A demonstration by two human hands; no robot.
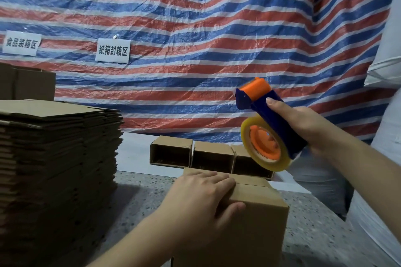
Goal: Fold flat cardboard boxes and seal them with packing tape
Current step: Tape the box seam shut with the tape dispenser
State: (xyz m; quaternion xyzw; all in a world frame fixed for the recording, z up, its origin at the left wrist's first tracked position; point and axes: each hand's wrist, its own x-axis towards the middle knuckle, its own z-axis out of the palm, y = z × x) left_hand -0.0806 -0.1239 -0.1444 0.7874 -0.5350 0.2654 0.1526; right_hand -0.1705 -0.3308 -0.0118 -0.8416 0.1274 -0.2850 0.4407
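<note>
Box [256, 208] flaps pressed flat under left hand [204, 193]; right hand [303, 123] grips raised tape dispenser [267, 123].

A folded brown cardboard box [249, 219] stands on the speckled surface close in, its top flaps closed so that they meet along a seam running across the top. Above and behind it, held up off the box, is a blue and orange handheld tape dispenser [269, 119], tilted, with a roll of clear yellowish packing tape [263, 147] at its lower end. To the left rises a tall stack of flat brown cardboard blanks [58, 169]. Further back lie three small folded brown boxes [208, 155] in a row, touching side by side, their open ends facing this way.
</note>
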